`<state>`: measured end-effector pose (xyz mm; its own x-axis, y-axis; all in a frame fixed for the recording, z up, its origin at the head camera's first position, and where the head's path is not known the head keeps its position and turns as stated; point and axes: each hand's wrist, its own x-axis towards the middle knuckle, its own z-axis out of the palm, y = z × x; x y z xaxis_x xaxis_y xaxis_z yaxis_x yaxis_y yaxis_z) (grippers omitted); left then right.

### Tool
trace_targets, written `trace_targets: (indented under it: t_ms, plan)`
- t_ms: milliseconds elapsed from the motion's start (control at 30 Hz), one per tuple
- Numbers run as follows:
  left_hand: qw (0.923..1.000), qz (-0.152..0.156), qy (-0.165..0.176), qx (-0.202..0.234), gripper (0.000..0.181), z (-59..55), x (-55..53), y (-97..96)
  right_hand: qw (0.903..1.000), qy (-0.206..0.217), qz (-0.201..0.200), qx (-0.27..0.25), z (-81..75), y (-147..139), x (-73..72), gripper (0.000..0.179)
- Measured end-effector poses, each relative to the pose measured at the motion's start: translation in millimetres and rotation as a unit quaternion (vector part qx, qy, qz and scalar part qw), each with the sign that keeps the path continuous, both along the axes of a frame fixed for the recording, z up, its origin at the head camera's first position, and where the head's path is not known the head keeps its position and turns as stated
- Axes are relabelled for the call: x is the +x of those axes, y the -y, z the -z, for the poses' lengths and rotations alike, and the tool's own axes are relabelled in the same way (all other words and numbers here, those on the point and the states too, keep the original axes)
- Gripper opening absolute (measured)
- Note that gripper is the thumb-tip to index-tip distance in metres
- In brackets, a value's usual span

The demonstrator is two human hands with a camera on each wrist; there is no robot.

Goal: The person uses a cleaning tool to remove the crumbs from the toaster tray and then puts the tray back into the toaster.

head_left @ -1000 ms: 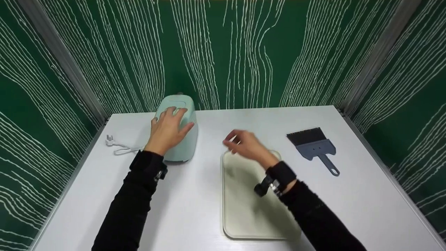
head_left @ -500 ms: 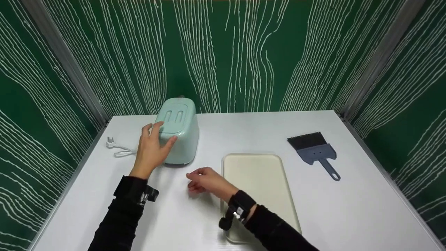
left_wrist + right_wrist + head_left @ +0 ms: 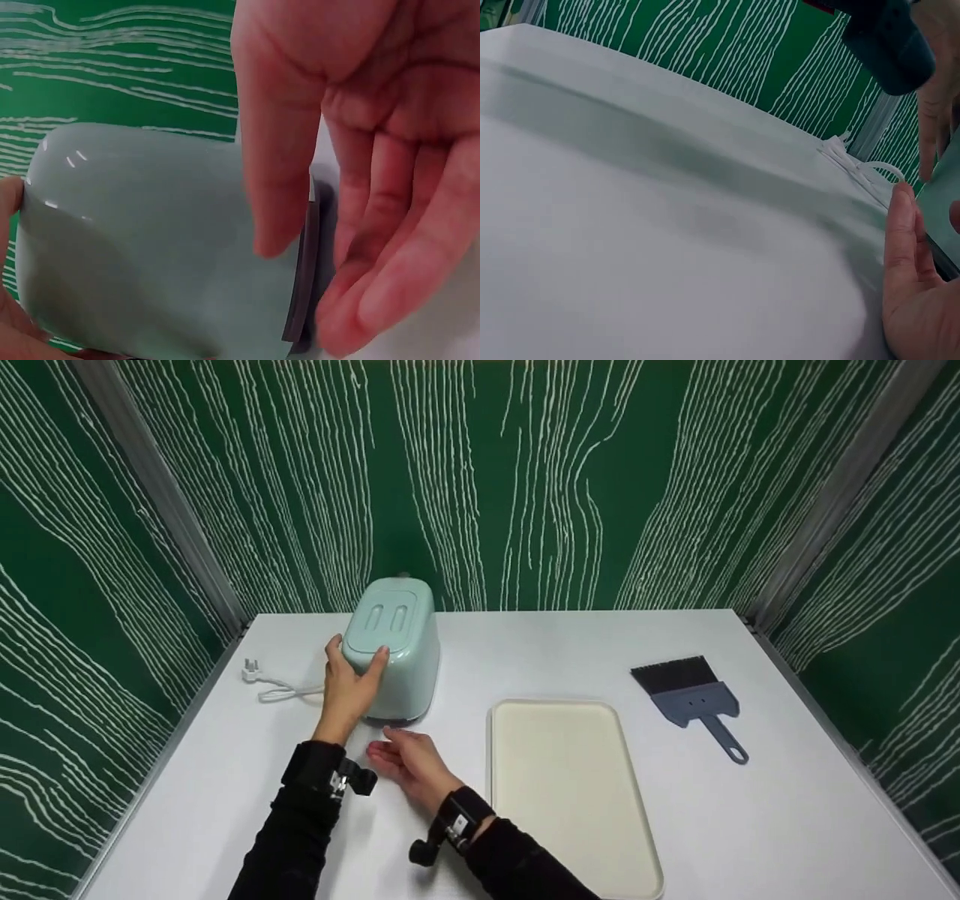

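A mint-green toaster (image 3: 405, 667) stands upright at the back left of the white table, two oval shapes on its top. My left hand (image 3: 349, 690) grips its near left corner, thumb over the front top edge and fingers along the left side. In the left wrist view that thumb (image 3: 10, 196) lies against the toaster's rounded upper edge. My right hand (image 3: 411, 765) is low before the toaster's near base, palm turned left, fingers extended and holding nothing. Its thumb and fingers loom large before the toaster (image 3: 165, 240) in the left wrist view; whether they touch it I cannot tell.
A cream rectangular tray (image 3: 566, 795) lies right of my right hand. Farther right is a dark blue hand brush (image 3: 697, 701) with black bristles. The toaster's white cord and plug (image 3: 274, 684) lie to its left. Green patterned panels (image 3: 540, 495) enclose the table.
My left hand has come from above the toaster's top down to its near left corner and now grips it. My right hand has swung left from over the tray to the toaster's near base.
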<state>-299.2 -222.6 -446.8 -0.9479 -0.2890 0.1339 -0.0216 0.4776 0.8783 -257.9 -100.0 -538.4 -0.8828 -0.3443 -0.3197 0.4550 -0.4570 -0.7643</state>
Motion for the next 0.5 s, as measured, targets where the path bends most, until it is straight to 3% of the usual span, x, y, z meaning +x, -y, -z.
trace_targets:
  t_ms: [200,500]
  plan:
    - [0.9996,0.004,0.01,0.027,0.093,5.0,-1.9,-2.8,0.9988,-0.008,0.048,0.009,1.3,15.5,-8.2,0.018]
    - [0.9994,-0.001,0.005,0.034,0.092,7.1,-1.3,-2.6,0.9944,-0.006,0.102,-0.027,2.5,28.4,-18.4,0.024]
